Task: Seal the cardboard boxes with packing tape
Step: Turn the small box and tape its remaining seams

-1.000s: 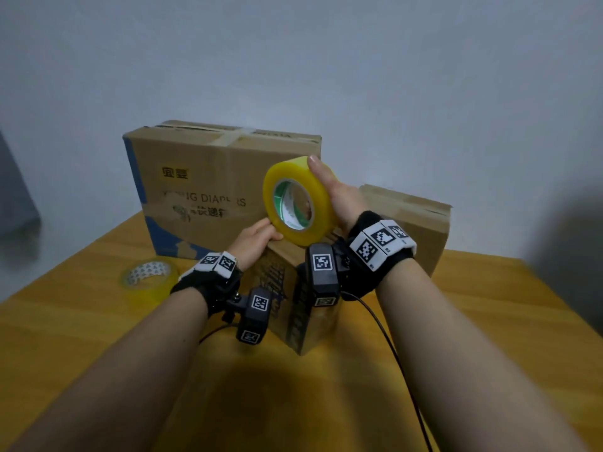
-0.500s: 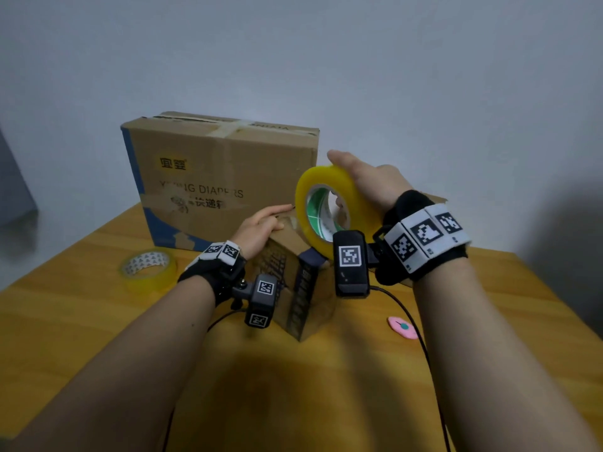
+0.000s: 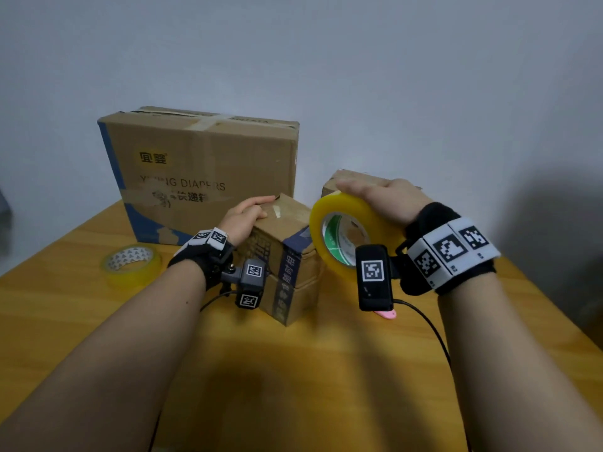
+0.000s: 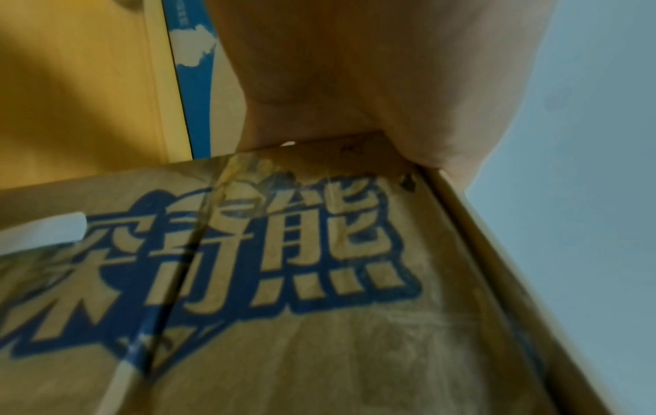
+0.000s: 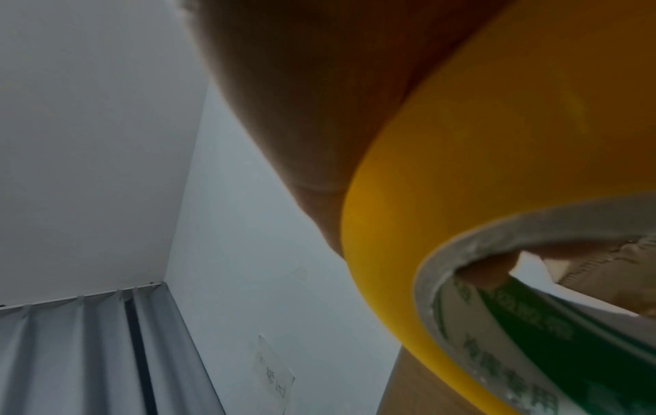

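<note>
Tape roll (image 3: 346, 236) sits gripped in our right hand (image 3: 388, 199), now drawn rightward off the small box (image 3: 287, 256) on the table (image 3: 326, 370); our left hand (image 3: 244, 216) presses flat on top. Strip probably paying out.

A wooden table (image 3: 81, 321) with a yellow-orange top carries everything. At its far side stands a big cardboard box (image 3: 202, 171) printed with blue marks, close to the wall. In front of it sits a small box (image 3: 293, 256) — one corner turned to the viewer — and behind that a third box (image 3: 355, 179) (mostly hidden). A flat tape roll (image 3: 130, 263) lies at the left, apart from the boxes. A small pink object (image 3: 386, 314) lies at the right — only its edge shows.
</note>
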